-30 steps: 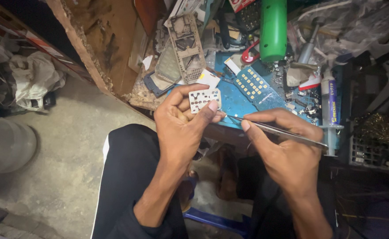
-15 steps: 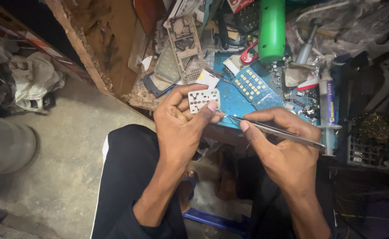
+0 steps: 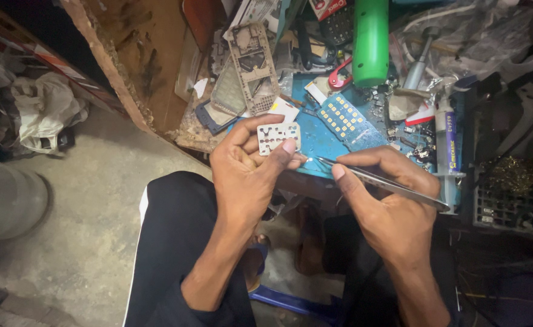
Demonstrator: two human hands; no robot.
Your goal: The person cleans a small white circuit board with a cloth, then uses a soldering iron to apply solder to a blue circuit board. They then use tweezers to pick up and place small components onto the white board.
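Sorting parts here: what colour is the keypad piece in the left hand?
White keypad piece, head view.

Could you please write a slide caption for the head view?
Left hand holds a small white keypad sheet; right hand points metal tweezers at it.

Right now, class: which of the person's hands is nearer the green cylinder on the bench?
Right. The right hand lies below the green cylinder; the left hand is below and further left.
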